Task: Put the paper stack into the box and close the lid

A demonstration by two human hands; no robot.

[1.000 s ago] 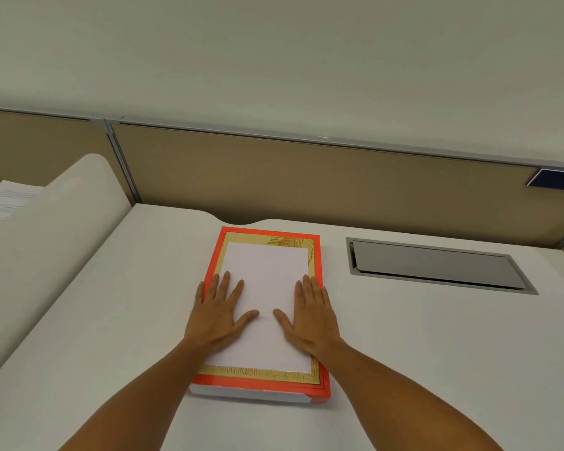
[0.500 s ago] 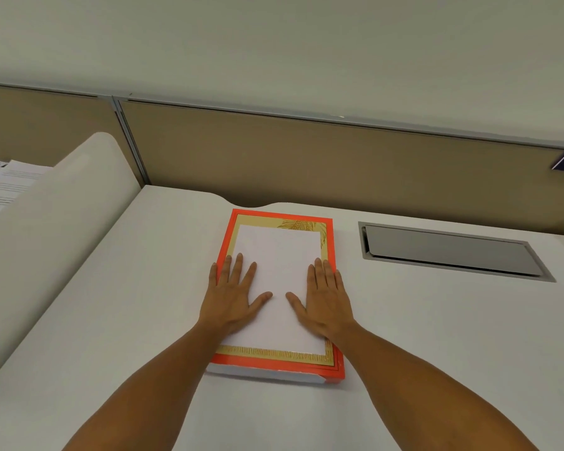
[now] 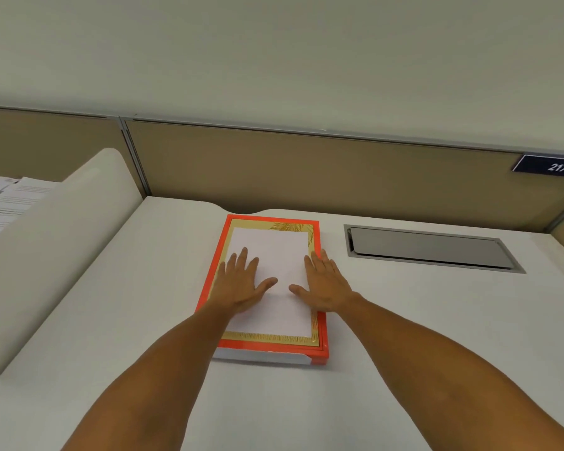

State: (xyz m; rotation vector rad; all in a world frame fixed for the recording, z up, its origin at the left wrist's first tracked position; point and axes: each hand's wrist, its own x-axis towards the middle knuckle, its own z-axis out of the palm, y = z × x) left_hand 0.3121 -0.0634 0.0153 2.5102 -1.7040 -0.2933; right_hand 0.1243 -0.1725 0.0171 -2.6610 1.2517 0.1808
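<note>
While fingers spread, both hands (image 3: 282,284) lie flat on the lid (image 3: 271,252).

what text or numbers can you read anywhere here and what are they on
"217": white digits on the dark blue sign at the partition's top right.
Printed lines on the papers at far left: too small and blurred to read.
Box: only a gold pattern and a blank white panel, with no lettering that I can see.
</note>
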